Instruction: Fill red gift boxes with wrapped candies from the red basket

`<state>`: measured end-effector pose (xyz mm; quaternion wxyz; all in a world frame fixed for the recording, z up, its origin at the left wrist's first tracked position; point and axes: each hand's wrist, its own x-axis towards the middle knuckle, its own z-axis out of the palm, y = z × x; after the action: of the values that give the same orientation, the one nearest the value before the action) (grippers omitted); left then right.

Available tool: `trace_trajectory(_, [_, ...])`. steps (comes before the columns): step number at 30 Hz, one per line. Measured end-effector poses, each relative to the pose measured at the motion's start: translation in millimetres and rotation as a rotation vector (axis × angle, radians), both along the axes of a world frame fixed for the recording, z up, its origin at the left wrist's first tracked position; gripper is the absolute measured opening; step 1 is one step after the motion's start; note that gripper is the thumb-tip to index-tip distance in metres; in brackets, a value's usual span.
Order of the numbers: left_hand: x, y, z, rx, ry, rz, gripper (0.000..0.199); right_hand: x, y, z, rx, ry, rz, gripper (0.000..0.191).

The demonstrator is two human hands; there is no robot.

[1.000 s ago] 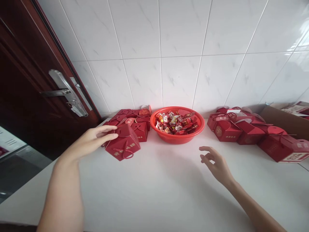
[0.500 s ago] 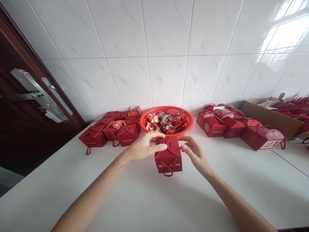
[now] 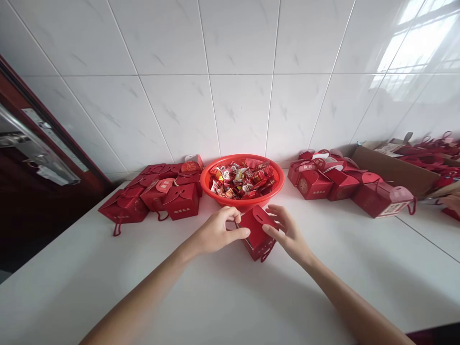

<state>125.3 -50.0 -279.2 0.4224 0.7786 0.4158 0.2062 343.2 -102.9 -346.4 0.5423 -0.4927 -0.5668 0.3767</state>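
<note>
A small red gift box (image 3: 259,235) sits turned at an angle on the white table, its top flaps folded over, with a slot in the upper flap. A dark red cord hangs at its lower right. My left hand (image 3: 219,231) is at the box's left side, thumb over the top edge and fingers curled beside it. At the other side is my right hand (image 3: 289,235), its thumb on the top flap and fingers reaching round behind. Part of the box's right side is hidden by this hand.
Just behind the box, an orange-red plastic basket (image 3: 205,184) holds many wrapped candies (image 3: 242,178). Several red boxes (image 3: 182,203) stand at the left, and more red boxes (image 3: 314,184) at the right. Farther right is a cardboard box (image 3: 388,167). A tiled wall (image 3: 240,105) bounds the back.
The red box has been turned, so its front lettering and cord now face lower right. My right thumb has moved onto the top flap. The view has shifted slightly.
</note>
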Motion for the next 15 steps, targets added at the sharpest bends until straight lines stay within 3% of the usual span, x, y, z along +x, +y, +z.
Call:
trace_trajectory(6, [-7.8, -1.1, 9.8, -0.063, 0.044, -0.166, 0.037, -1.2, -1.6, 5.4, -0.031, 0.082, -0.124, 0.042])
trace_trajectory(11, [-6.8, -1.9, 9.4, -0.035, 0.074, -0.236, 0.039, -1.9, -1.4, 2.0, -0.056, 0.108, -0.171, 0.042])
trace_trajectory(15, [-3.6, 0.1, 6.7, -0.067, 0.01, -0.23, 0.043, -1.2, 1.0, -1.7, 0.03, 0.094, -0.177, 0.039])
